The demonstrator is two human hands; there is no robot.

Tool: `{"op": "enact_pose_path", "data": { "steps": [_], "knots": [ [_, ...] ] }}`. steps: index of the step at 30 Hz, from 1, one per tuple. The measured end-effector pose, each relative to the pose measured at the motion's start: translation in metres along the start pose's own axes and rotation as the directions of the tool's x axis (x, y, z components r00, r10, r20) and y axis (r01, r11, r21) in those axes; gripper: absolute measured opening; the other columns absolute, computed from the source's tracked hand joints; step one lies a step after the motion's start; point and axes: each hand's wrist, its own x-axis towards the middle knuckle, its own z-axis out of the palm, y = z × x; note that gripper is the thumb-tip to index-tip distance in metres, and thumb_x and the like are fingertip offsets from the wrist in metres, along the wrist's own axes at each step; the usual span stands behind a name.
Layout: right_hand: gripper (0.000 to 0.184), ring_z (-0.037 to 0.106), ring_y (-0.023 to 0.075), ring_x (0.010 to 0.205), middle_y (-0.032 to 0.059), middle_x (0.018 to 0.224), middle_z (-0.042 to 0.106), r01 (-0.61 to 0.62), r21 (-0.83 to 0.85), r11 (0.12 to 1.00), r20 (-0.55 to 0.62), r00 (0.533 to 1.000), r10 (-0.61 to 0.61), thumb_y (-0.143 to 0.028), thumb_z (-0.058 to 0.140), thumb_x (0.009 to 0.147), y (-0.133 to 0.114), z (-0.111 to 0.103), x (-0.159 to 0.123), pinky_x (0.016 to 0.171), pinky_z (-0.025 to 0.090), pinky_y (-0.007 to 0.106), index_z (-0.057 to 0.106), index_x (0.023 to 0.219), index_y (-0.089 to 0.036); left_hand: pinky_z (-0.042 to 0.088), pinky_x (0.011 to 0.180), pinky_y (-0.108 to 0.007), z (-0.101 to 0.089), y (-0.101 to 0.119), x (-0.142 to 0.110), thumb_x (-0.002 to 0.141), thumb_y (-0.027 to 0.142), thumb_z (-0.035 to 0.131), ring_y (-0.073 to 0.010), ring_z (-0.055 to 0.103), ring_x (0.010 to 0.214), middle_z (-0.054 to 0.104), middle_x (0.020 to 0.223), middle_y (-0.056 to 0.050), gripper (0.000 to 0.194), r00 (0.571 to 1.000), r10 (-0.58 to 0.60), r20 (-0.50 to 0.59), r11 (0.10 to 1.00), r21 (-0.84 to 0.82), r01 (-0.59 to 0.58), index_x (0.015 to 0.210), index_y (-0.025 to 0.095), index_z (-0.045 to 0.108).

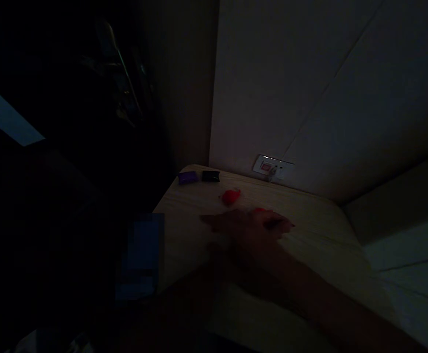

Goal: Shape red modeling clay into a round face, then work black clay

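Observation:
The scene is very dark. My right hand [248,233] reaches in from the lower right over a pale wooden tabletop [184,206], its fingers pointing left and smeared by motion. Below it is a dim shape that looks like my left hand [219,252], close to or touching the right; its fingers are lost in shadow. Whether either hand holds anything is hidden. A small red lump [230,197] lies just beyond the fingers. Beside my right hand is a crumpled pinkish-red piece [282,224], partly covered by it.
A purple packet [188,177] and a black packet [211,176] lie at the table's far left corner. Behind stands a wall with a switch and socket plate [273,167]. A blurred bluish rectangle [142,257] is at the left edge. Deep shadow fills the left side.

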Motion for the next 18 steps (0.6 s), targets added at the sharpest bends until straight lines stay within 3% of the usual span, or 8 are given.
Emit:
{"op": "enact_pose_path", "data": {
  "steps": [3,6,10,14,16,18],
  "knots": [
    [0.049,0.074,0.0292,0.088,0.0143,0.106,0.076,0.064,-0.039,0.997,0.36,0.932,-0.045,-0.024,0.06,0.093,-0.029,0.04,0.041,0.069,0.058,0.039,0.055,0.142,-0.017,0.051,0.053,-0.023,0.002,0.0,0.001,0.081,0.04,0.07,-0.0118,0.062,0.054,0.075,0.072,-0.006,0.029,0.983,-0.058,0.173,0.99,-0.113,0.079,0.084,0.013,0.08],
    [0.046,0.075,0.0299,0.09,0.0162,0.11,0.075,0.104,-0.037,0.994,0.443,0.893,-0.077,-0.029,0.054,0.097,-0.032,0.068,0.065,0.065,0.058,0.036,0.053,0.142,-0.017,0.048,0.053,-0.021,0.002,0.005,0.0,0.084,0.034,0.067,-0.0094,0.059,0.053,0.073,0.07,-0.005,0.024,0.972,-0.091,0.215,0.98,-0.152,0.126,0.082,0.013,0.078],
    [0.045,0.075,0.0348,0.094,0.0175,0.112,0.075,0.096,-0.019,0.995,0.522,0.85,-0.072,-0.037,0.052,0.098,-0.028,0.081,0.075,0.067,0.059,0.042,0.055,0.141,-0.022,0.048,0.055,-0.021,0.003,0.009,-0.001,0.086,0.032,0.067,-0.0094,0.059,0.055,0.072,0.07,-0.004,0.021,0.97,-0.123,0.211,0.975,-0.156,0.157,0.08,0.013,0.076],
    [0.051,0.075,0.0342,0.092,0.0158,0.111,0.075,0.108,0.035,0.994,0.436,0.893,-0.112,-0.036,0.05,0.1,-0.027,0.07,0.07,0.069,0.059,0.043,0.048,0.149,-0.024,0.049,0.055,-0.021,0.004,0.007,-0.001,0.089,0.031,0.066,-0.0098,0.06,0.055,0.072,0.07,-0.002,0.021,0.97,-0.141,0.196,0.98,-0.113,0.165,0.082,0.014,0.076],
    [0.054,0.074,0.03,0.094,0.0128,0.114,0.074,0.099,0.1,0.99,0.301,0.945,-0.125,-0.033,0.052,0.099,-0.019,0.052,0.059,0.074,0.058,0.041,0.044,0.152,-0.026,0.051,0.057,-0.022,0.003,0.005,0.0,0.091,0.033,0.066,-0.0103,0.061,0.057,0.072,0.072,-0.002,0.022,0.97,-0.143,0.194,0.985,-0.068,0.159,0.087,0.014,0.075],
    [0.052,0.073,0.0262,0.098,0.0125,0.117,0.074,0.051,0.126,0.991,0.12,0.991,-0.066,-0.03,0.054,0.099,-0.002,0.028,0.038,0.083,0.057,0.039,0.048,0.15,-0.02,0.058,0.065,-0.029,0.001,0.004,0.0,0.092,0.036,0.067,-0.0127,0.066,0.061,0.073,0.083,-0.001,0.023,0.971,-0.183,0.157,0.981,-0.035,0.19,0.095,0.015,0.073]
  ]
}}
